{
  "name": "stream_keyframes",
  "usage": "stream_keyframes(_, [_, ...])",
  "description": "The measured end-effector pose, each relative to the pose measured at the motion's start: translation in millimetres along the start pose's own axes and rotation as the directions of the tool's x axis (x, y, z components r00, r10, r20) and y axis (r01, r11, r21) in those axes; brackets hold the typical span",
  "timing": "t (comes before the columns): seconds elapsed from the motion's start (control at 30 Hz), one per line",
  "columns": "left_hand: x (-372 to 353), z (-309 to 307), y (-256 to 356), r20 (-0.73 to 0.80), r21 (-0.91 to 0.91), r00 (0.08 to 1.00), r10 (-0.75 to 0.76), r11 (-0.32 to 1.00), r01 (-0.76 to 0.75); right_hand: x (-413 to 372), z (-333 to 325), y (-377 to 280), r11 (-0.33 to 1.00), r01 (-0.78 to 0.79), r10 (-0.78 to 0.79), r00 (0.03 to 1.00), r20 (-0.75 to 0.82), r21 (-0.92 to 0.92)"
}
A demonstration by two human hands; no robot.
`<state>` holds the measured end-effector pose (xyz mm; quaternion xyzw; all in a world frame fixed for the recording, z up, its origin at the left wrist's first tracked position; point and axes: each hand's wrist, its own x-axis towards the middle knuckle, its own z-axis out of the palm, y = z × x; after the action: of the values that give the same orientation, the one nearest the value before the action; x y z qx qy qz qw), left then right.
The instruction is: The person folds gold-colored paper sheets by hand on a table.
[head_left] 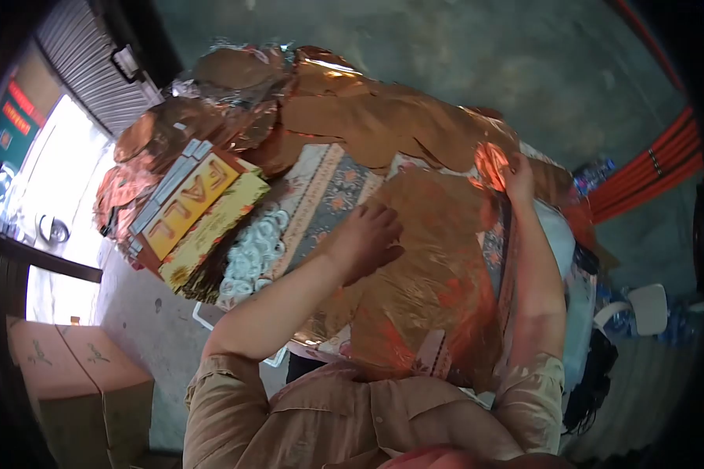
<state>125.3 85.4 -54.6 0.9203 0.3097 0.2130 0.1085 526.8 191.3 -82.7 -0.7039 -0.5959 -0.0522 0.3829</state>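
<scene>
My right hand (519, 178) is closed on the edge of a shiny orange foil piece (491, 166), lifted at the right side of the table. Over the table's middle, my left hand (374, 236) has its fingers loosely apart and holds nothing. Beneath and beside it spreads a large flat copper-coloured foil sheet (426, 258), crinkled, with orange reflections. Farther back lies a wide heap of similar copper foil (368, 117). A patterned grey and cream tablecloth (340, 187) shows between them.
Printed packs reading FALL (192, 207) are stacked at the left, beside a pile of white rings (254, 250). Crumpled clear wrapping (238, 78) lies at the back left. Cardboard boxes (86, 363) stand on the floor at left. A white chair (645, 309) is at right.
</scene>
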Motion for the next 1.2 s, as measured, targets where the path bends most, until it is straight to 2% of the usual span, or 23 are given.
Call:
stream_keyframes(0.03, [1,-1,0,-0.007,-0.009,1.000,-0.004,1.000,0.004,1,-8,-8,0.992,-0.122,0.125,0.988,0.093,-0.036])
stream_keyframes(0.13, [-1,-3,1,-0.014,-0.010,1.000,-0.012,1.000,0.012,-1,-20,-36,0.981,-0.154,0.170,0.974,0.150,-0.116])
stream_keyframes(0.2, [-1,-4,2,-0.008,-0.020,1.000,-0.018,1.000,0.018,-7,-29,-54,0.968,-0.094,0.157,0.950,0.270,-0.233])
stream_keyframes(0.23, [-1,-4,3,-0.011,-0.021,1.000,-0.024,0.999,0.024,-8,-28,-55,0.967,-0.097,0.161,0.950,0.269,-0.236])
stream_keyframes(0.3, [-1,-4,4,-0.006,-0.032,1.000,-0.028,0.999,0.028,-13,-24,-54,0.906,0.182,-0.064,0.951,0.303,-0.381])
stream_keyframes(0.43, [-2,-6,5,0.002,-0.043,0.999,-0.041,0.998,0.041,-15,-21,-53,0.879,0.183,-0.041,0.950,0.311,-0.441])
stream_keyframes(0.47, [0,-7,4,0.010,-0.046,0.999,-0.038,0.998,0.038,-12,-20,-48,0.883,0.121,0.023,0.954,0.300,-0.453])
stream_keyframes(0.5, [-1,-6,4,0.007,-0.043,0.999,-0.035,0.998,0.035,-10,-23,-46,0.883,0.120,0.021,0.955,0.295,-0.453])
stream_keyframes(0.57, [-1,-4,2,-0.019,-0.038,1.000,-0.020,0.999,0.019,0,-33,-42,0.948,0.005,0.071,0.971,0.227,-0.318])
stream_keyframes(0.6, [-1,-5,2,-0.026,-0.035,1.000,-0.013,0.999,0.012,10,-34,-28,0.948,0.005,0.068,0.974,0.218,-0.319])
stream_keyframes(0.67, [-1,-5,4,-0.020,-0.029,0.999,-0.032,0.999,0.032,30,-35,10,0.974,-0.148,0.192,0.941,0.280,-0.172])
stream_keyframes(0.7, [-2,-4,4,-0.015,-0.037,1.000,-0.026,0.999,0.026,31,-44,10,0.971,-0.155,0.202,0.939,0.278,-0.180])
stream_keyframes(0.77, [-1,-3,2,-0.028,-0.036,0.999,-0.021,0.999,0.020,38,-70,6,0.990,-0.143,0.140,0.970,0.198,0.001])
stream_keyframes(0.8, [-1,-3,2,-0.028,-0.042,1.000,-0.010,0.999,0.009,42,-73,7,0.958,-0.226,0.197,0.966,0.165,0.178])
stream_keyframes(0.83, [-1,-4,2,-0.017,-0.034,1.000,-0.016,0.999,0.016,42,-80,9,0.959,-0.230,0.204,0.967,0.155,0.169])
stream_keyframes(0.9, [-1,-5,4,-0.006,-0.033,1.000,-0.018,0.999,0.018,46,-96,3,0.774,-0.505,0.459,0.863,0.211,0.382])
stream_keyframes(0.93, [-1,-6,4,-0.008,-0.023,1.000,-0.018,1.000,0.018,47,-107,3,0.796,-0.442,0.375,0.897,0.236,0.415])
stream_keyframes(0.97, [-2,-7,4,-0.009,-0.013,1.000,-0.016,1.000,0.016,47,-111,-1,0.796,-0.445,0.381,0.895,0.231,0.411])
stream_keyframes(1.03, [-2,-9,7,0.011,-0.029,1.000,-0.028,0.999,0.028,46,-118,-4,0.686,-0.467,0.443,0.876,0.190,0.558])
stream_keyframes(1.1, [0,-10,6,0.029,-0.037,0.999,-0.028,0.999,0.029,56,-137,3,0.714,-0.480,0.473,0.868,0.154,0.510])
stream_keyframes(1.13, [1,-9,6,0.014,-0.025,1.000,-0.027,0.999,0.028,65,-151,15,0.861,-0.401,0.423,0.906,-0.005,0.313])
stream_keyframes(1.17, [-2,-7,6,0.003,-0.016,0.999,-0.032,0.999,0.032,70,-161,26,0.942,-0.326,0.334,0.933,-0.135,0.077])
stream_keyframes(1.2, [-5,-5,7,0.017,-0.029,1.000,-0.026,0.999,0.026,72,-178,22,0.901,-0.305,0.370,0.912,-0.176,0.309])
